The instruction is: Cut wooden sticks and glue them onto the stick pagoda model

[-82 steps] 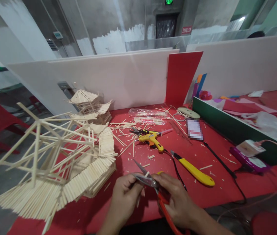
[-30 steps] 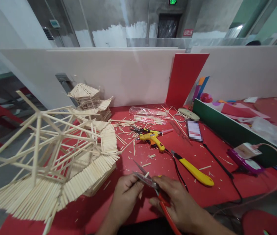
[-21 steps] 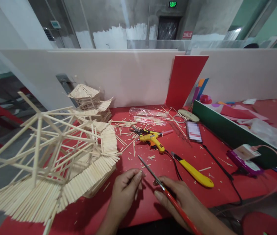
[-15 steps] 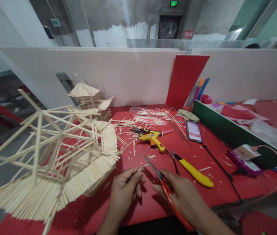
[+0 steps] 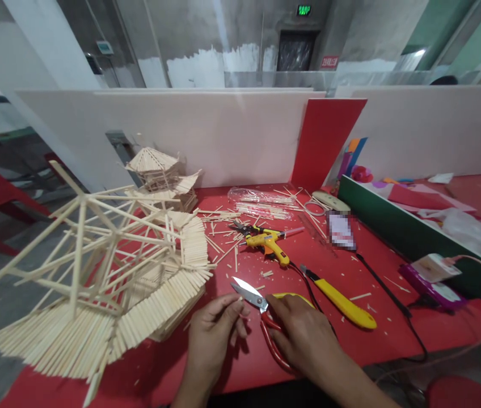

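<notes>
The right hand point(image 5: 304, 340) grips red-handled scissors point(image 5: 261, 317), blades together, low over the tabletop point(image 5: 376, 340). The left hand point(image 5: 212, 334) pinches a short stick point(image 5: 240, 313) just beside the blade tip. Cutting cleanly calls for a firm pinch near the blades, fingertips clear, away from the stick model point(image 5: 108, 283) at left.

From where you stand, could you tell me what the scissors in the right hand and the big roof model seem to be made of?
Scissors: shiny bare metal blades that catch the light; thin red loop handles, probably plastic-coated. Roof model: pale, matte thin sticks, apparently wood or bamboo, laid in rows over a stick frame.
</notes>
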`<state>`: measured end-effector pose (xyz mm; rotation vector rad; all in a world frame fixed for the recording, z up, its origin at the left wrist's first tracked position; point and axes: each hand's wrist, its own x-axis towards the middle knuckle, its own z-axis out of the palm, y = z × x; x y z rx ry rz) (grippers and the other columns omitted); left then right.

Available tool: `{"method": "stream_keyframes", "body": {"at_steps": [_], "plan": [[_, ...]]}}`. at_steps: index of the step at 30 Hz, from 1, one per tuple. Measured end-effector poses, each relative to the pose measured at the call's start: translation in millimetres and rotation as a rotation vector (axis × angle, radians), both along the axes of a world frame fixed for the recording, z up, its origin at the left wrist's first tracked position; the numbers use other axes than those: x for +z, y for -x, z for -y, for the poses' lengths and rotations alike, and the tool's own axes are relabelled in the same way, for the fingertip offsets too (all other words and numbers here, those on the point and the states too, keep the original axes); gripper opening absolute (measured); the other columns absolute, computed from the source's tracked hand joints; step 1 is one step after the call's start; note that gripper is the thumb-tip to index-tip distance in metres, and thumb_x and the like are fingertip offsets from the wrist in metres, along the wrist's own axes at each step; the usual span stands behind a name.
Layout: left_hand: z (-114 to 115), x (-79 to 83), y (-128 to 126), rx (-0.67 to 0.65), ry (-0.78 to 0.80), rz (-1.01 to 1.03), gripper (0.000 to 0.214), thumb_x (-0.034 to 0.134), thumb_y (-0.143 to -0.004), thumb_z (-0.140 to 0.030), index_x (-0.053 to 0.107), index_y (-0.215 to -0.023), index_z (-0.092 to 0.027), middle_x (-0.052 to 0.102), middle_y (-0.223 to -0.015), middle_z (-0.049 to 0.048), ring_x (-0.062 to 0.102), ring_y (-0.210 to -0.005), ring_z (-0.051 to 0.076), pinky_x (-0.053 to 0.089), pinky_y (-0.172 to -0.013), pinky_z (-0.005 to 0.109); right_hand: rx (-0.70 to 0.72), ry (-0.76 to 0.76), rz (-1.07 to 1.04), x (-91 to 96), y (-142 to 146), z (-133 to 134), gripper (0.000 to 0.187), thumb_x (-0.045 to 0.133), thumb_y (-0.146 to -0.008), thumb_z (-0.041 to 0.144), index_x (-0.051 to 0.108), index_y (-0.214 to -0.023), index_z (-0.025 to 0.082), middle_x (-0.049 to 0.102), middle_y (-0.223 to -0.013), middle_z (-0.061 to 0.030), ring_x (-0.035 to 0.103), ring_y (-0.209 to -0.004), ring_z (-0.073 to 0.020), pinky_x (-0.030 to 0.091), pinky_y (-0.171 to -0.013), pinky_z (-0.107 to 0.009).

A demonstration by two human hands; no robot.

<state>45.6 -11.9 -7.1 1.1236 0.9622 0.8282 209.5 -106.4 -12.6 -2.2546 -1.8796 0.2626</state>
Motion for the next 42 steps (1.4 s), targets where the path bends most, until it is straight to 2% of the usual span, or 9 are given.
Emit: {"method": "stream_keyframes", "body": {"at_steps": [4, 11, 19, 22, 26, 30, 36, 40, 42], "plan": [[0, 4.2, 1, 0.011, -0.056, -0.037, 0.029, 0.07, -0.08, -0.043, 0.074, -0.084, -0.014, 0.066, -0.054, 0.0009, 0.052, -0.042, 0.009, 0.044, -0.044, 0.02, 0.054, -0.096, -0.019, 8.0, 0, 1, 0.029, 0.054, -0.09, 0.021, 0.066, -0.115, 0.023, 0.07, -0.1, -0.0105, 0.066, -0.087, -0.0253, 0.049, -0.073, -0.034], [4, 19.8, 8, -0.069, -0.349, -0.116, 0.021, 0.063, -0.086, -0.032, 0.076, -0.079, -0.017, 0.066, -0.063, 0.0021, 0.06, -0.053, 0.013, 0.047, -0.053, 0.021, 0.234, -0.627, -0.373, 39.5, 12, -22, 0.017, 0.054, -0.096, 0.025, 0.066, -0.109, 0.025, 0.067, -0.091, -0.0052, 0.062, -0.083, -0.0168, 0.049, -0.073, -0.028], [4, 28.0, 21, -0.057, -0.45, -0.14, 0.022, 0.062, -0.087, -0.025, 0.077, -0.071, -0.02, 0.063, -0.058, 0.0025, 0.06, -0.058, 0.014, 0.044, -0.059, 0.021, 0.318, -0.619, -0.37, 48.2, 24, -35, 0.01, 0.056, -0.094, 0.018, 0.065, -0.093, 0.023, 0.065, -0.082, -0.0023, 0.059, -0.077, -0.0166, 0.044, -0.07, -0.03], [5, 26.7, 18, -0.036, -0.307, -0.047, 0.019, 0.067, -0.084, -0.03, 0.078, -0.074, -0.018, 0.062, -0.056, 0.0023, 0.057, -0.052, 0.012, 0.042, -0.053, 0.02, 0.329, -0.614, -0.357, 51.7, 26, -36, 0.011, 0.055, -0.094, 0.018, 0.064, -0.089, 0.022, 0.063, -0.079, -0.0018, 0.057, -0.075, -0.0163, 0.042, -0.068, -0.029], [8, 23.5, 6, 0.082, 0.206, 0.339, 0.029, 0.086, -0.064, -0.04, 0.075, -0.076, -0.017, 0.064, -0.058, 0.0, 0.051, -0.043, 0.007, 0.035, -0.04, 0.016, 0.278, -0.635, -0.445, 51.9, 32, -39, 0.013, 0.056, -0.095, 0.021, 0.062, -0.083, 0.021, 0.061, -0.074, -0.0003, 0.056, -0.071, -0.0145, 0.042, -0.065, -0.027], [14, 22.7, -7, 0.183, 0.571, 0.662, 0.039, 0.097, -0.044, -0.03, 0.071, -0.069, -0.015, 0.059, -0.051, -0.0038, 0.048, -0.043, 0.003, 0.032, -0.038, 0.011, 0.166, -0.725, -0.512, 43.7, 42, -42, 0.011, 0.057, -0.094, 0.021, 0.062, -0.084, 0.021, 0.062, -0.073, 0.0003, 0.057, -0.067, -0.0129, 0.043, -0.06, -0.024], [20, 25.1, -13, 0.244, 0.776, 0.793, 0.046, 0.099, -0.037, -0.025, 0.069, -0.07, -0.015, 0.054, -0.047, -0.0058, 0.044, -0.04, 0.002, 0.029, -0.035, 0.01, 0.188, -0.853, -0.499, 39.2, 54, -42, 0.006, 0.06, -0.092, 0.018, 0.063, -0.087, 0.021, 0.062, -0.071, 0.002, 0.059, -0.065, -0.0119, 0.045, -0.06, -0.023], [18, 28.7, -9, 0.26, 0.713, 0.799, 0.045, 0.098, -0.042, -0.026, 0.066, -0.072, -0.014, 0.057, -0.052, -0.0062, 0.043, -0.039, 0.001, 0.029, -0.034, 0.009, 0.247, -0.8, -0.511, 39.7, 47, -45, 0.007, 0.058, -0.093, 0.019, 0.064, -0.09, 0.022, 0.064, -0.076, 0.0009, 0.06, -0.068, -0.0121, 0.046, -0.063, -0.022], [15, 30.8, -7, 0.307, 0.654, 0.767, 0.047, 0.097, -0.044, -0.025, 0.065, -0.076, -0.014, 0.065, -0.063, -0.0036, 0.045, -0.041, 0.001, 0.029, -0.033, 0.009, 0.18, -0.772, -0.446, 40.6, 32, -50, 0.01, 0.056, -0.094, 0.026, 0.065, -0.09, 0.022, 0.066, -0.079, -0.0007, 0.061, -0.072, -0.0136, 0.046, -0.066, -0.024]]}}
